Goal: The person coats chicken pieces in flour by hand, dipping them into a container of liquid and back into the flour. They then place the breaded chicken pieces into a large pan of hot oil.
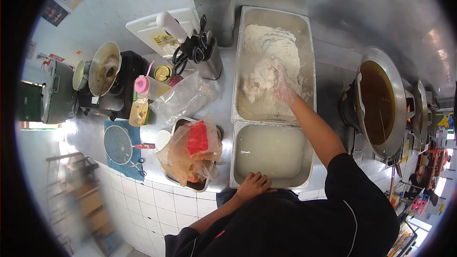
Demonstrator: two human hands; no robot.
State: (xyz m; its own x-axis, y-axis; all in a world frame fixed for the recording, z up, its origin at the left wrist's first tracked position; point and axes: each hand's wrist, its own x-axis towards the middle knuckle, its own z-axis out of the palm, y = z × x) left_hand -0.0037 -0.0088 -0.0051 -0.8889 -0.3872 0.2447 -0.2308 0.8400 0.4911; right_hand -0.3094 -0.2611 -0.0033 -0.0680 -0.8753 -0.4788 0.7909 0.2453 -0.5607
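My right hand [284,90] is in a deep steel tray of white flour [271,33]. Flour coats its fingers and hides how they are bent. Lumpy floured pieces [259,78] lie right at these fingers. Nearer to me, a second steel tray holds a cloudy, pale liquid [269,150]. On the front rim of that tray rests my left hand [254,185], its fingers apart and holding nothing.
Left of the trays, a pan [202,181] bears a plastic bag of orange-brown food [190,154]. Behind it stand a clear bag [183,97] and a steel knife holder [209,62]. A large wok of brown oil [378,100] sits on the right. A sieve [118,145] and scissors [138,164] lie far left.
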